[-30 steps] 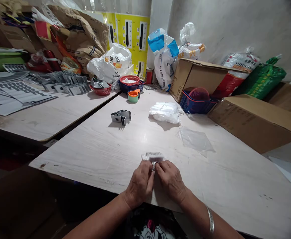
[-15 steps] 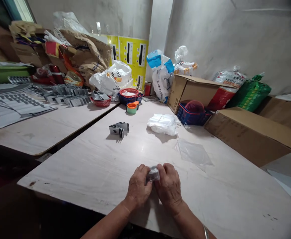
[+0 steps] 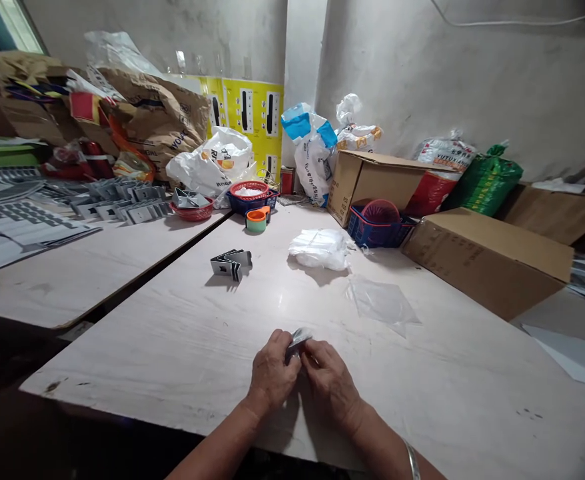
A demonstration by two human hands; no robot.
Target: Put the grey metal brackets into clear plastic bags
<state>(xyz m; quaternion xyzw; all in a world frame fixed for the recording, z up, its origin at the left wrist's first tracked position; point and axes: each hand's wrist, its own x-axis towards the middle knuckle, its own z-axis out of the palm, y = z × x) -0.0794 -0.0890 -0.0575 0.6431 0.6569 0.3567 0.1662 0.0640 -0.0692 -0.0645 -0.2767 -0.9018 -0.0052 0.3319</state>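
- The left hand and right hand held a small grey metal bracket in a narrow pinch between them, just above the pale tabletop.
- A clear plastic sheet lay ahead to the right.
- Farther off sat a stack of grey metal brackets and a bundle of white plastic.

Small packing workshop, cardboard cartons, stacked sheet-metal brackets, plastic sacks, long worktables, bare plaster walls
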